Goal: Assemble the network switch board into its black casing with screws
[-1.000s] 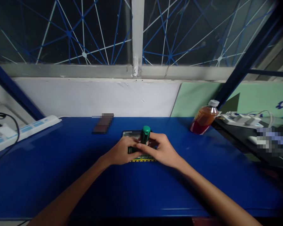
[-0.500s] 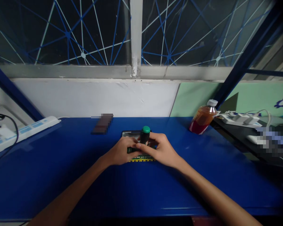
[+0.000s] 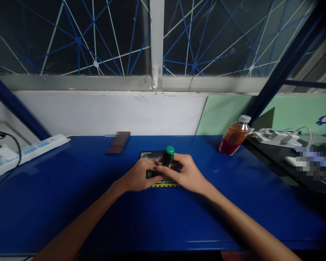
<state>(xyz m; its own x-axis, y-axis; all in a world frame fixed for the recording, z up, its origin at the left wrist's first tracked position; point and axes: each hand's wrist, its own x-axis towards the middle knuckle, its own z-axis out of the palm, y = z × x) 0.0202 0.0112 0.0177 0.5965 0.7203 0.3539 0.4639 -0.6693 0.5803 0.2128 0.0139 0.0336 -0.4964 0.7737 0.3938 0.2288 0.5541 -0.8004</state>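
Observation:
A screwdriver handle (image 3: 168, 156), black with a green cap, stands nearly upright between my hands, its top leaning slightly right. My right hand (image 3: 188, 174) has its fingers and thumb closed round it. Beneath lies a dark toolkit case (image 3: 149, 154) with rows of small pieces and a yellow-and-black strip (image 3: 165, 185) along its front. My left hand (image 3: 141, 174) is closed over the case's left side, fingertips meeting near the screwdriver's lower part. A dark green item (image 3: 149, 174) shows between its fingers. The screwdriver's tip is hidden by my fingers.
The blue table (image 3: 152, 224) carries a dark, pixelated flat object (image 3: 118, 143) at the back. A drink bottle (image 3: 233, 136) stands back right. A white power strip (image 3: 29, 154) with a black cable lies left. More plugs (image 3: 281, 137) and a dark surface are at the right.
The top of the screwdriver handle has tilted slightly to the right. Both hands have stayed nearly where they were.

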